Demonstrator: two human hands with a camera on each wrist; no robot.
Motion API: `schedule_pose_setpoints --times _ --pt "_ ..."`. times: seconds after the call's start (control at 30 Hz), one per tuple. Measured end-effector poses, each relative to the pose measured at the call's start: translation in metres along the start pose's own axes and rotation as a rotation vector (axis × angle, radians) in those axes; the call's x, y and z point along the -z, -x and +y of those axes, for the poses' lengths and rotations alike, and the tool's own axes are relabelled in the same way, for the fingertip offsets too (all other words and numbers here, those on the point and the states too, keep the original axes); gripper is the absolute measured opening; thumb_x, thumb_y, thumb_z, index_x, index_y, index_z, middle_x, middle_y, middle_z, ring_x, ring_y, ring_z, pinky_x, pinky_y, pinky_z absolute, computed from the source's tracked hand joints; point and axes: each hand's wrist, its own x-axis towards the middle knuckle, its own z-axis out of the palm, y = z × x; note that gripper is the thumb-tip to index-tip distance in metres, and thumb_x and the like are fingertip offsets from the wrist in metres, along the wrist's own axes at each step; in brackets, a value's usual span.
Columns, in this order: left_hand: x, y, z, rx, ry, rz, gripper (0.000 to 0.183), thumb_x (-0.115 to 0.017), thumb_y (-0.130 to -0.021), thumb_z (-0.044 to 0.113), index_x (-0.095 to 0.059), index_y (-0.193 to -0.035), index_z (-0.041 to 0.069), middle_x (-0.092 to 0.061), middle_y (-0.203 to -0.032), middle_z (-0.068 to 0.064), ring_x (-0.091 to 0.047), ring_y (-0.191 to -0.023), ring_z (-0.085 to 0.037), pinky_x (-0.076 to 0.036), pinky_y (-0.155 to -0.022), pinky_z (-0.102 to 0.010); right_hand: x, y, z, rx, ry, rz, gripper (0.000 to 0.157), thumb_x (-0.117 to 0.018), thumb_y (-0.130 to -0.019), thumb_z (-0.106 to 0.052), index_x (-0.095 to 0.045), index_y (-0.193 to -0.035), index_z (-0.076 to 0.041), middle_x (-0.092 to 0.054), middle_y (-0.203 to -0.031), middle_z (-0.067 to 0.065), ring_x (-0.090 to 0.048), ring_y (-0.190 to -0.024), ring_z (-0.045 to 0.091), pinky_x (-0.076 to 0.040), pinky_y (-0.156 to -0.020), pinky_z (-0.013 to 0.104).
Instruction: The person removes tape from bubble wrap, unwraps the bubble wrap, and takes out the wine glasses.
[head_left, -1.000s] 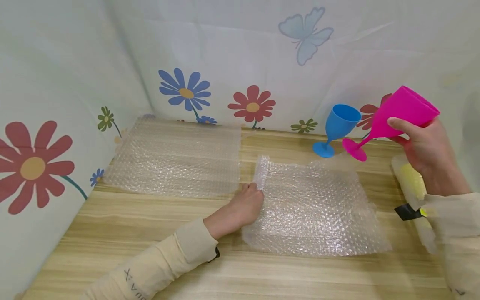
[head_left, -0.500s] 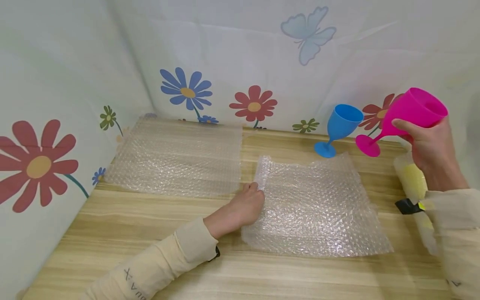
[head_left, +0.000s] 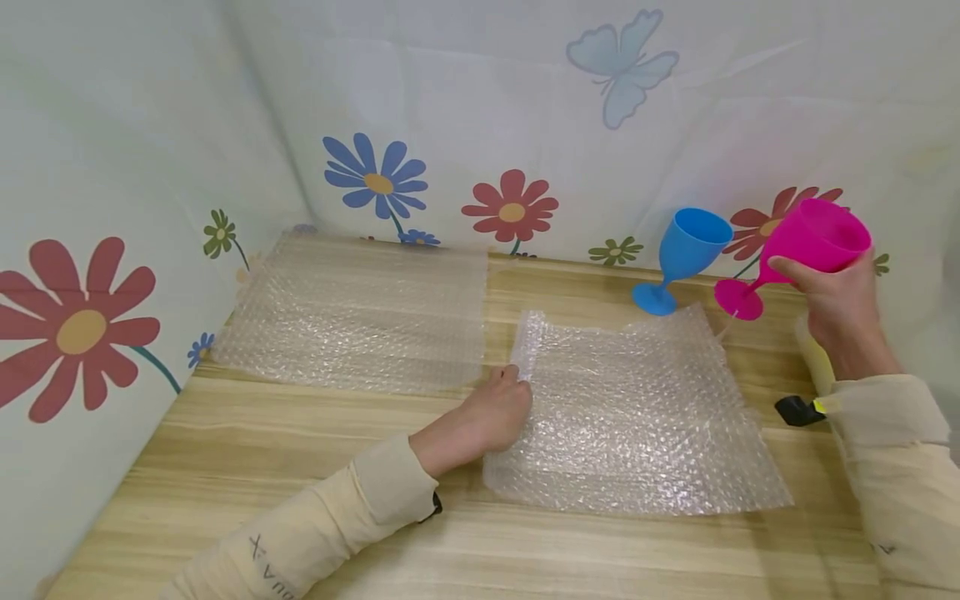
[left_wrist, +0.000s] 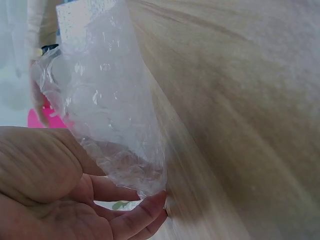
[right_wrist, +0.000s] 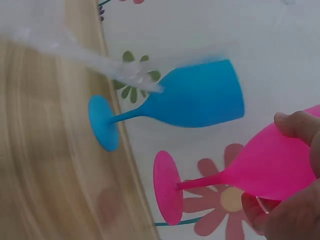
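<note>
My left hand (head_left: 498, 412) pinches the left edge of a clear bubble wrap sheet (head_left: 637, 417), where a narrow strip is folded or rolled over. In the left wrist view, fingertips (left_wrist: 150, 205) meet the edge of the bubble wrap (left_wrist: 110, 95). My right hand (head_left: 847, 304) grips a pink plastic goblet (head_left: 817, 225) round its bowl. It is tilted slightly, with its foot (right_wrist: 167, 187) in the air in the right wrist view. Just left of it, a blue goblet (head_left: 693, 246) stands upright on the table, behind the sheet.
Another bubble wrap sheet (head_left: 360, 317) lies flat at the table's back left. Beneath the right forearm is a yellow item (head_left: 813, 354), mostly hidden. A flower-printed cloth wall (head_left: 450, 100) borders the wooden table (head_left: 480, 550) at the back and left.
My right hand has carried the pink goblet first to the right, then slightly back left and lower. The sheet's far right corner now stands up. My left hand has stayed at the same edge.
</note>
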Motion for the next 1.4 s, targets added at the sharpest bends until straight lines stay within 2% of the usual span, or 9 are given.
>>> schedule_pose_setpoints --times 0.2,0.43,0.7,0.97,1.13,1.27,1.4 --pt "0.002 0.0 0.0 0.001 0.004 -0.016 0.017 -0.057 -0.102 0.002 -0.069 -0.112 -0.004 -0.055 -0.103 -0.013 -0.049 -0.098 -0.026 -0.05 -0.086 -0.034 0.001 -0.004 0.018 0.057 0.028 -0.086 0.078 -0.076 -0.09 0.0 -0.037 -0.153 -0.023 -0.045 -0.142 -0.005 -0.04 -0.124 0.007 -0.053 -0.076 0.013" --pt "0.001 0.001 0.002 -0.012 -0.025 -0.01 0.019 -0.056 -0.102 0.002 -0.069 -0.114 -0.004 -0.057 -0.104 -0.013 -0.051 -0.101 -0.027 -0.05 -0.089 -0.035 0.005 -0.008 0.038 0.023 0.111 -0.115 0.078 -0.076 -0.091 -0.004 -0.034 -0.154 -0.025 -0.044 -0.14 -0.007 -0.04 -0.122 0.006 -0.052 -0.077 0.012" --pt "0.002 0.002 0.006 -0.034 -0.036 -0.006 0.018 -0.057 -0.101 0.001 -0.069 -0.115 -0.004 -0.057 -0.106 -0.013 -0.051 -0.102 -0.027 -0.051 -0.089 -0.034 0.016 -0.014 0.054 -0.082 0.384 -0.059 0.089 -0.08 -0.09 -0.025 -0.024 -0.16 -0.03 -0.04 -0.142 -0.012 -0.037 -0.119 0.005 -0.05 -0.076 0.01" --pt "0.003 0.001 0.002 0.007 0.015 0.008 0.014 -0.059 -0.098 -0.003 -0.07 -0.107 -0.002 -0.06 -0.107 -0.014 -0.054 -0.105 -0.029 -0.051 -0.093 -0.037 0.01 -0.019 0.057 -0.054 0.419 -0.077 0.088 -0.079 -0.091 -0.028 -0.025 -0.16 -0.031 -0.039 -0.144 -0.011 -0.037 -0.122 0.007 -0.05 -0.077 0.009" --pt "0.001 0.003 -0.001 0.009 0.067 0.048 0.011 -0.061 -0.094 -0.006 -0.07 -0.097 0.0 -0.062 -0.101 -0.012 -0.057 -0.104 -0.031 -0.051 -0.094 -0.037 0.007 -0.021 0.059 -0.051 0.434 -0.087 0.088 -0.079 -0.091 -0.029 -0.025 -0.16 -0.032 -0.039 -0.145 -0.011 -0.037 -0.123 0.007 -0.05 -0.078 0.009" --pt "-0.002 0.003 -0.004 0.013 0.135 0.099 0.017 -0.062 -0.092 -0.01 -0.07 -0.105 -0.002 -0.065 -0.113 -0.016 -0.059 -0.111 -0.032 -0.051 -0.099 -0.037 0.006 -0.021 0.059 -0.055 0.455 -0.084 0.088 -0.079 -0.091 -0.03 -0.025 -0.16 -0.032 -0.039 -0.145 -0.012 -0.036 -0.123 0.007 -0.049 -0.077 0.009" --pt "-0.004 0.005 -0.006 0.024 0.212 0.148 0.037 -0.058 -0.09 -0.015 -0.066 -0.125 -0.005 -0.058 -0.133 -0.022 -0.058 -0.123 -0.033 -0.05 -0.104 -0.037 0.006 -0.022 0.059 -0.055 0.45 -0.078 0.088 -0.08 -0.091 -0.029 -0.025 -0.16 -0.031 -0.04 -0.143 -0.012 -0.036 -0.122 0.007 -0.049 -0.077 0.009"
